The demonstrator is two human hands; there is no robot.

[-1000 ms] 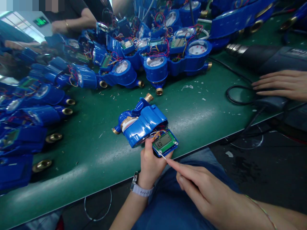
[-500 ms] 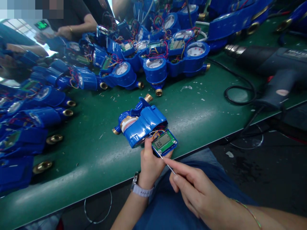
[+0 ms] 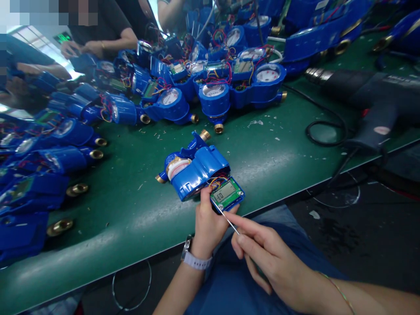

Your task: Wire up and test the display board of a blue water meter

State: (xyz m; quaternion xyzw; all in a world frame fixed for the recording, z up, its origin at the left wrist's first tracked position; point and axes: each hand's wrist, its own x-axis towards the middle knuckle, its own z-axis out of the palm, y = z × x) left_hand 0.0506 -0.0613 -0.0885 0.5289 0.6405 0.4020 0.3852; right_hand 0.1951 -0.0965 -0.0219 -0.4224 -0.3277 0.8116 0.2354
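Observation:
My left hand [image 3: 212, 221] is closed on a small display module [image 3: 226, 194], a green circuit board with an LCD in a blue frame. Colored wires [image 3: 217, 180] run from the module into an opened blue water meter [image 3: 201, 168] lying on the table. My right hand [image 3: 265, 251] pinches a thin metal screwdriver [image 3: 231, 222], its handle hidden in the palm. The screwdriver's tip meets the module's near left corner, at a screw. Segments show at the left of the LCD.
Several blue water meters [image 3: 170, 103] with brass ends and loose wires crowd the back and left of the green table [image 3: 131, 218]. A heat gun [image 3: 370, 96] with a black cord lies at right. Across the table, another person's hands [image 3: 93, 48] are at work.
Both hands keep their grips, and the screwdriver's tip stays at the same corner of the module. The whole view has shifted slightly; little else differs.

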